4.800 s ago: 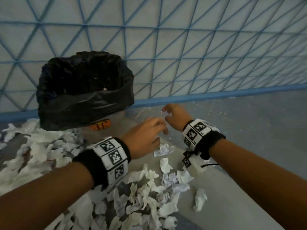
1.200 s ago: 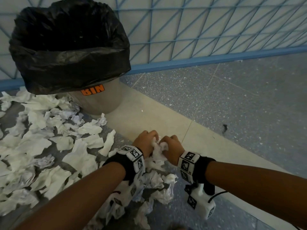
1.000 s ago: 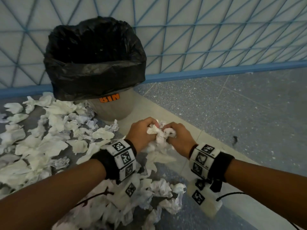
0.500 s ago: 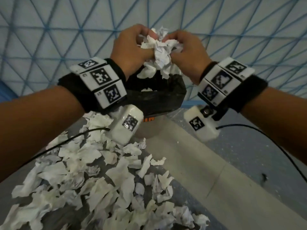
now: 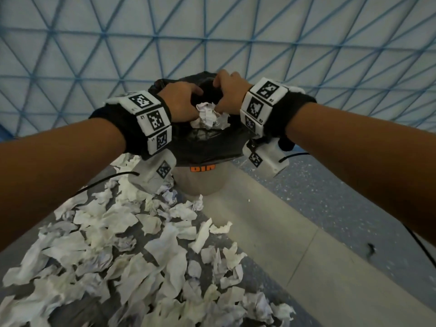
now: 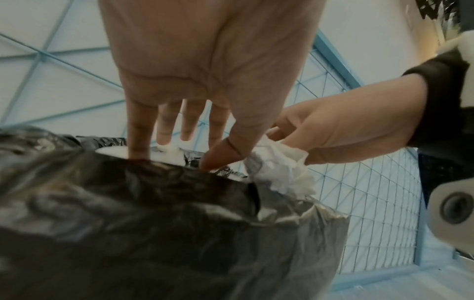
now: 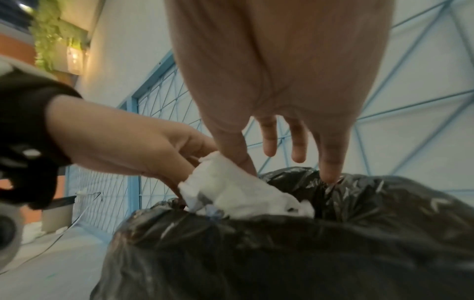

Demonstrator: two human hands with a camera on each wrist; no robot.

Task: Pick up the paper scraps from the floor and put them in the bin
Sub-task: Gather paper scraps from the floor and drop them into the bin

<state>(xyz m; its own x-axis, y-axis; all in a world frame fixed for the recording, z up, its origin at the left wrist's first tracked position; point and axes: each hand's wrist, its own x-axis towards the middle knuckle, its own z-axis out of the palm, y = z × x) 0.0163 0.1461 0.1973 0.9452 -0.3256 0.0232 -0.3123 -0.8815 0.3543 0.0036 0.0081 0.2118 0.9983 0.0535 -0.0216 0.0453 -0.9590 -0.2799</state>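
Observation:
A bin [image 5: 203, 182] with a black bag liner [image 5: 207, 147] and an orange label stands against the wall. Both hands hover over its mouth. Between them a white wad of paper scraps [image 5: 207, 115] sits at the liner's rim, with both thumbs touching it. My left hand [image 5: 182, 102] has straight, spread fingers [image 6: 164, 125], and its thumb is against the wad [image 6: 279, 172]. My right hand [image 5: 230, 93] also has straight fingers [image 7: 297, 140], with its thumb on the wad [image 7: 238, 194]. Many loose scraps [image 5: 132, 244] lie on the floor in front of the bin, to the left.
A pale wall with a blue lattice [image 5: 212, 31] rises right behind the bin. A light tiled strip [image 5: 271, 232] runs past the bin's right side, with speckled grey floor [image 5: 342, 197] beyond. Thin black cables [image 5: 103, 180] hang from the wrist cameras.
Both hands gathered a wad of scraps from the floor, lifted it and brought it down over the bin's mouth. Their fingers, curled round the wad before, are now straight.

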